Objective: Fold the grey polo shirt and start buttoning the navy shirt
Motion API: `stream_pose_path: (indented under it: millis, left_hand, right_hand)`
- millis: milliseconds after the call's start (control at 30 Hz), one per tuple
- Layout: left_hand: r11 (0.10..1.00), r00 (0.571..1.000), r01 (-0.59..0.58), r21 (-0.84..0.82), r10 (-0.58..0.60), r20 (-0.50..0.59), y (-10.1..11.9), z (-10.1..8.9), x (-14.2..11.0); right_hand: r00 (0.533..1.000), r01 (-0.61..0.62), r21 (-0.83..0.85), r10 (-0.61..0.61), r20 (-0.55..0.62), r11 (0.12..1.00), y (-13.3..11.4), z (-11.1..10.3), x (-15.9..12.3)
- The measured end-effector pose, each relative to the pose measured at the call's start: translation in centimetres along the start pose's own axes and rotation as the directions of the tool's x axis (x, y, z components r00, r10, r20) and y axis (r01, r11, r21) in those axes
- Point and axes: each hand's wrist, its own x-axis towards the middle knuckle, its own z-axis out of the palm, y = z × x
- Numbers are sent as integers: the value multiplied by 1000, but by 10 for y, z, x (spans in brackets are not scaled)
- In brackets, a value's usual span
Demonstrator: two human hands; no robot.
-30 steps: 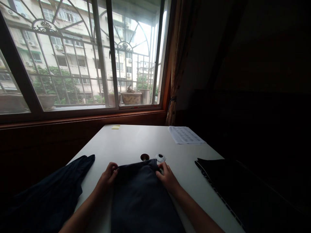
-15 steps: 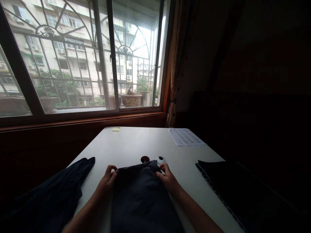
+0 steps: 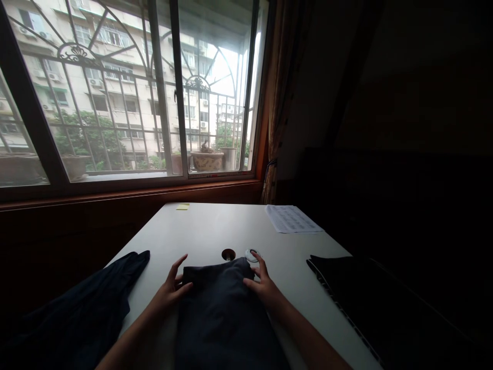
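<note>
The dark blue cloth [image 3: 227,313] lies at the near middle of the white table [image 3: 208,226], its far edge just short of a round hole [image 3: 228,254]. The left hand [image 3: 171,290] and right hand [image 3: 265,288] flank its far corners, fingers spread wide and thumbs over the fabric; whether the thumbs press cannot be told. Darker garments lie at the left [image 3: 100,303] and right.

L hand [image 3: 169,292] & R hand [image 3: 266,289] apart, facing ea. other, loosely open w/ thumbs [image 3: 184,291] pointing inward & index fingers [image 3: 178,264] raised, bare forearms [image 3: 133,331] angling fwd & inward from bottom of view.
</note>
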Motion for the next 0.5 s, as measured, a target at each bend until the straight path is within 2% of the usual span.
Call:
stream_pose_path:
  millis: [100, 233, 367, 500]
  left_hand:
    - [995, 990, 84, -47, -79, 114, 12, -5, -8]
    - [978, 939, 208, -36, -189, 286, 29, -15, -19]
    - [947, 879, 319, 31, -308, 365, 36, -21, -25]
    - [910, 806, 403, 98, -404, 433, 39, -14, -30]
  right_hand:
    - [997, -54, 21, 53, 54, 998, -7, -2, -6]
    - [981, -174, -40, 177, 75, 984, -20, -5, -17]
    - [949, -268, 106, 243, 202, 958, -31, -6, -34]
    - [942, -268, 139, 229, 247, 953, -34, -6, -57]
